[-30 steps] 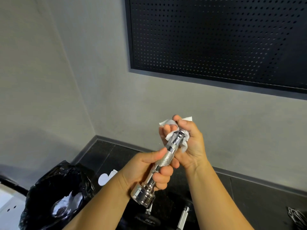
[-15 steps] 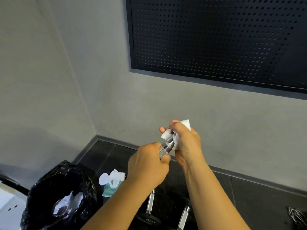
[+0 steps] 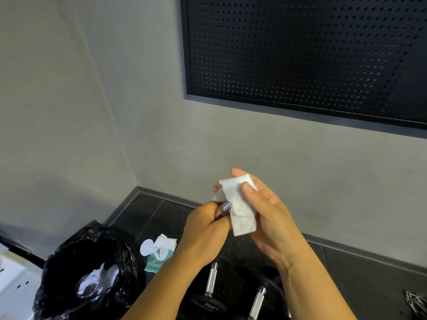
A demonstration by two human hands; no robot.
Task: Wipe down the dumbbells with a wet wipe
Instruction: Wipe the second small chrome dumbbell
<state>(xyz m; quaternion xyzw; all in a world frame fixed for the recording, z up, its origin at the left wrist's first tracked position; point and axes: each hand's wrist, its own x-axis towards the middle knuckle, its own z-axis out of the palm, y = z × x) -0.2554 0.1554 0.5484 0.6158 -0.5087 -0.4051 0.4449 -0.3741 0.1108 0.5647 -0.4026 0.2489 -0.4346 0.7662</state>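
Over the dark floor [image 3: 346, 269], the left hand [image 3: 205, 229] clenched the dumbbell [image 3: 225, 207]; at three o'clock, the right hand [image 3: 265, 211] lay open, merely pinching the wipe [image 3: 240, 204], which might slip.

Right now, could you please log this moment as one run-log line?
left hand: grips dumbbell | right hand: wet wipe on its end | phase: wiping

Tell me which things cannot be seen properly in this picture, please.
- Held dumbbell, head view: only a short chrome piece shows; the left hand and the wet wipe in the right hand cover the rest.
- Floor dumbbells: cut off by the bottom edge and the forearms.
- Trash bag contents: too dark to identify.
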